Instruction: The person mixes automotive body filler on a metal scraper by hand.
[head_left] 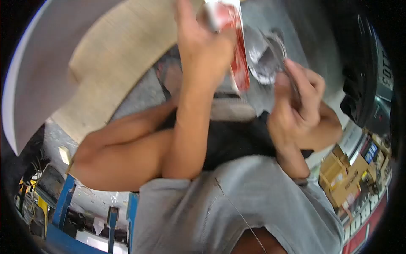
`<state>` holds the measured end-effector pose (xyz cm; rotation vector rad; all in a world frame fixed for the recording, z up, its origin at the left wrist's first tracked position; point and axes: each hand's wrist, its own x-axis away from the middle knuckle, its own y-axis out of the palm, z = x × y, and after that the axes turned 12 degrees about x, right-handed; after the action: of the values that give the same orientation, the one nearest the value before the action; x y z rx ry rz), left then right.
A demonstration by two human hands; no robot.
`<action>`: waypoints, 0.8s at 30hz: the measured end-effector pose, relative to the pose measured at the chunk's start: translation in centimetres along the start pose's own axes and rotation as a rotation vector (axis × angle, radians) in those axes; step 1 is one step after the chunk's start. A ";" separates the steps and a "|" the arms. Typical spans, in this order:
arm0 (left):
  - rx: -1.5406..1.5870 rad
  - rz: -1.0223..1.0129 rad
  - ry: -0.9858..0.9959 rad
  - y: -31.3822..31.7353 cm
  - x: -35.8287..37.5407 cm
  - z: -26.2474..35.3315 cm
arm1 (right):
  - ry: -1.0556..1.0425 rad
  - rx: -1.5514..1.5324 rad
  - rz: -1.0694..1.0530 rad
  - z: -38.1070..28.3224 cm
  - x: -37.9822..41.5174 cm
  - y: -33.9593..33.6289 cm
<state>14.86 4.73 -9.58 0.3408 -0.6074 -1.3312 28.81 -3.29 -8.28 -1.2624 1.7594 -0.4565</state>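
Observation:
My left hand (207,51), blurred by motion, is at the top centre. Its fingers curl by a blurred white-and-pink thing (218,17); I cannot tell what this is. Right beside the thumb runs a long white strip (240,63) smeared with red-brown paste. On the right, my right hand (298,93) is closed around a thin, flat, dark tool (277,55), its far end pointing up and left. Past that tool end sits a shiny, clear or silvery container (263,63) on the grey floor, partly behind the tool.
A large pale curved panel (122,46) fills the upper left, with a grey curved surface (46,55) over it. Blue metal framing (63,203) stands lower left. Cardboard boxes (344,178) are piled at the right, below a dark lettered object (382,72). My bent knees flank the work.

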 end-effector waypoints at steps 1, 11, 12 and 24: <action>0.156 0.065 -0.153 0.7 1.1 0.5 | 0.020 0.023 0.019 -0.8 1.1 0.6; 0.823 0.181 -0.308 -1.3 -2.1 -4.0 | 0.017 -0.130 -0.022 0.6 -1.8 1.2; 0.803 0.159 -0.297 -1.0 -2.1 -3.4 | -0.035 -0.110 -0.065 1.1 -2.3 0.9; 0.951 -0.123 -0.339 -3.6 -1.6 -1.3 | -0.273 0.001 -0.385 -2.4 -3.4 -2.6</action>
<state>12.55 5.34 -12.95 0.9384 -1.5220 -1.1446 28.59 -1.81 -3.59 -1.5900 1.2915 -0.4749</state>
